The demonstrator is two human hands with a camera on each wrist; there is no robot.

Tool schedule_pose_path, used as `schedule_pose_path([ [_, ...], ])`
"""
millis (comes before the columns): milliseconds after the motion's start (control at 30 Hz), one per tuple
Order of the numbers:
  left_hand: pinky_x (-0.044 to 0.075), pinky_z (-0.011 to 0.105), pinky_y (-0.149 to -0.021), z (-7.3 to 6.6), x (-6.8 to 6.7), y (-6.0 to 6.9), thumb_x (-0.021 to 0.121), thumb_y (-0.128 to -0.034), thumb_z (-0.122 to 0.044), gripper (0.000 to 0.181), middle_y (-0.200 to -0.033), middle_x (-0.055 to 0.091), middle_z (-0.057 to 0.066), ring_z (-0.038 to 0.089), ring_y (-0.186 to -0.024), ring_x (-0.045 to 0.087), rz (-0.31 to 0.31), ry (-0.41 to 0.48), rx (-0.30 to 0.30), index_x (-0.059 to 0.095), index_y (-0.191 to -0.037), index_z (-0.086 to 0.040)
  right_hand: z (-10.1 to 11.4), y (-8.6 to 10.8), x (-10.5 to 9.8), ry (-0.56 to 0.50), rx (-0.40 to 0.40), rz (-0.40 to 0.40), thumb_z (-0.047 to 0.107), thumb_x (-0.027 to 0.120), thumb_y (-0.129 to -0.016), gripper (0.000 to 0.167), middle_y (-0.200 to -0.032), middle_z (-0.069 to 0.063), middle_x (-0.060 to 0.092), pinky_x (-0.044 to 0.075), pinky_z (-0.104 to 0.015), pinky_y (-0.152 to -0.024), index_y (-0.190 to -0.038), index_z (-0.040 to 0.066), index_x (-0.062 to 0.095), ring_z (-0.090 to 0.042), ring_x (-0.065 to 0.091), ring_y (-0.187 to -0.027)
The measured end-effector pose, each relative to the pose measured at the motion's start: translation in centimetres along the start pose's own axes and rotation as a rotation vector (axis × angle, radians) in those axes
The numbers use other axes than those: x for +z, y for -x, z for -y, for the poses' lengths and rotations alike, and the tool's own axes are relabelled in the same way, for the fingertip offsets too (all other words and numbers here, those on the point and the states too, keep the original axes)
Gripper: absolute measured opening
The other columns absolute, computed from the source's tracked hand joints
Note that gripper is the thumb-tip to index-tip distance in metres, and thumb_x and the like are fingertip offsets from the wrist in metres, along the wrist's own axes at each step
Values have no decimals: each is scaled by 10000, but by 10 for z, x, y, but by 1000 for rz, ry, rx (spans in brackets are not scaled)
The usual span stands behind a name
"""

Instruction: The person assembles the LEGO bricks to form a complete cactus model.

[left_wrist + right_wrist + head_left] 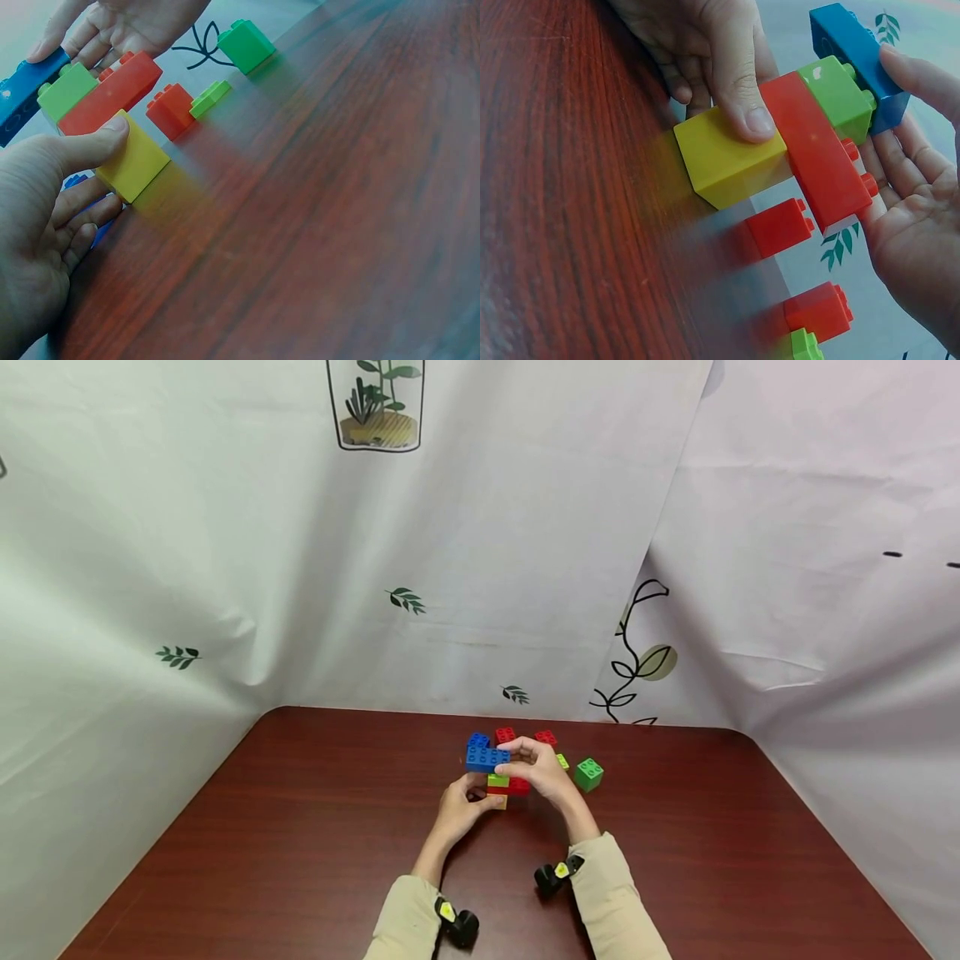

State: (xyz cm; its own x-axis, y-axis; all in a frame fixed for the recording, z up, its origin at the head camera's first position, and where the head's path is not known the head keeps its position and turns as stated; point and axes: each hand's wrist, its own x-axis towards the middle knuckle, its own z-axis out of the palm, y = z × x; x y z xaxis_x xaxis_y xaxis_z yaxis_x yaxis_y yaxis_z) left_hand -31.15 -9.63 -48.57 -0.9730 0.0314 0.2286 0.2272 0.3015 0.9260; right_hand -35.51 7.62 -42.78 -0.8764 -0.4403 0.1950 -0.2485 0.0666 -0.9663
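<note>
my right hand [537, 768] pinches the blue brick [483, 760] by its right end, long axis left to right, just above the lime brick [832, 97]; whether they touch i cannot tell. my left hand [456, 812], lower, grips the yellow brick [724, 161] under the red brick [816, 146].

In the left wrist view, we saw the long blue brick [28, 96] cut off by the edge and a second blue brick [103, 231] mostly hidden behind the left hand [34, 232], while the right wrist view's bottom cut off a small light green brick [803, 346].
</note>
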Motion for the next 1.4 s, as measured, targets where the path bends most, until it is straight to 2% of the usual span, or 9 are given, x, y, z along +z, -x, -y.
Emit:
schedule_pose_path([
  [400, 505, 230, -756, 2, 0, 0, 773, -827, -151, 370, -1019, 709, 194, 255, -877, 649, -8, 0, 26, 659, -1150, -9, -2, 1, -1, -5, 12, 4, 77, 686, -879, 379, -1187, -302, 625, 539, -199, -837, -1196, -105, 585, -110, 651, -936],
  [700, 503, 219, -738, 1, 1, -1, 771, -832, -172, 347, -987, 716, 181, 193, -848, 636, -1, -6, 32, 671, -1119, -4, -4, 0, -3, 7, -10, 6, 70, 683, -883, 363, -1169, -302, 626, 540, -201, -829, -1189, -102, 589, -105, 644, -925],
  [967, 525, 251, -815, 3, -3, 0, 756, -847, -171, 357, -1091, 726, 184, 264, -952, 670, 5, 60, 4, 685, -1162, -17, -5, -1, -1, -2, -1, 18, 59, 687, -874, 353, -1060, -111, 692, 546, -208, -819, -1180, -93, 598, -92, 647, -904],
  [1200, 539, 293, -858, 3, -6, -1, 731, -866, -152, 356, -1126, 707, 216, 286, -999, 666, 30, 108, -17, 673, -1169, 26, -2, 0, -2, 34, 6, 26, 99, 685, -887, 358, -1144, -242, 658, 549, -225, -837, -1197, -57, 599, -134, 647, -958],
  [1400, 551, 304, -848, 2, -6, -1, 727, -870, -150, 345, -1124, 709, 209, 282, -992, 674, 14, 127, -22, 674, -1165, 22, -1, 0, -2, 73, 27, 28, 94, 678, -886, 347, -1180, -259, 643, 554, -278, -876, -1202, -28, 602, -184, 651, -1012],
])
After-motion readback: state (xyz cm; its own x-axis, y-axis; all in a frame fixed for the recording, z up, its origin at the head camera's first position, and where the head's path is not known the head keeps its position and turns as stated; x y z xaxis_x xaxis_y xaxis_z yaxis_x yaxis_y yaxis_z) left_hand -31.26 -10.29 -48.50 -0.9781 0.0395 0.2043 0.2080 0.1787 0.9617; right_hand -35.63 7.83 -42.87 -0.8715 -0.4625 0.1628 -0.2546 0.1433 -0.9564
